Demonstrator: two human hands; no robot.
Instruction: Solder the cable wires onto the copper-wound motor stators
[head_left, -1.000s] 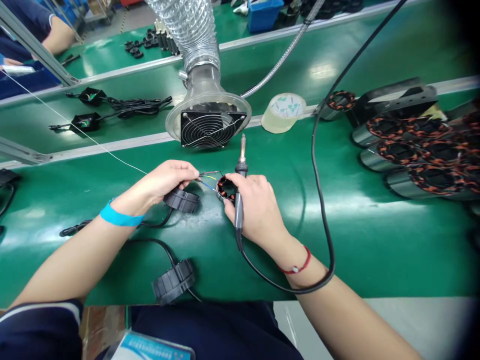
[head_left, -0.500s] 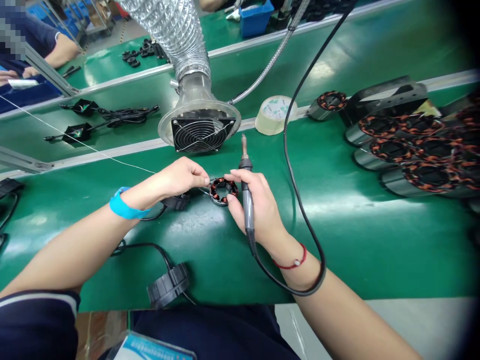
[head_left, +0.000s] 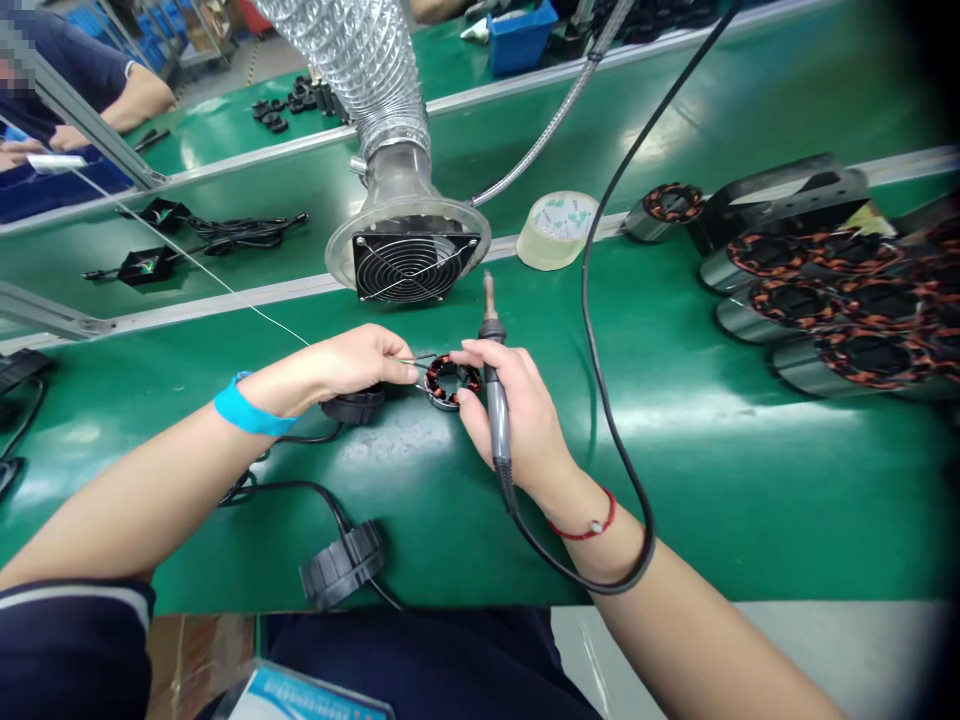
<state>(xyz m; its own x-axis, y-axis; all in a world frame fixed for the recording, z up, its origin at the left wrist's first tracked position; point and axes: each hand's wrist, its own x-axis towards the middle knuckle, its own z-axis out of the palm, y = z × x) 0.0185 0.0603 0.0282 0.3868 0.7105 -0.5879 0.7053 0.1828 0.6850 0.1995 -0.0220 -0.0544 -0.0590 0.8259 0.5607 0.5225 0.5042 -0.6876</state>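
Note:
My right hand (head_left: 529, 420) is wrapped around a soldering iron (head_left: 498, 420), its tip pointing away from me. The thumb and forefinger of that hand also steady a small motor stator (head_left: 437, 394) with copper windings, low over the bench. To the left of it, my left hand (head_left: 364, 362) pinches thin wires (head_left: 420, 360) at the stator's edge. Exactly where the wires meet the windings is too small to tell. Beneath my left wrist lies a black round cap (head_left: 355, 407) with a cable. Another ribbed black cap (head_left: 343, 565) lies near the bench's front edge.
A fume extractor fan (head_left: 416, 268) hangs behind my hands. A tape roll (head_left: 556, 230) and several larger stators (head_left: 817, 365) stand to the right. The iron's black cable (head_left: 592, 350) loops over the bench. A co-worker's arm (head_left: 142, 95) shows at upper left.
My left hand's fingers have shifted slightly, and the dark wire between them and the stator shows more clearly. My right hand keeps its hold. The whole view has shifted a little.

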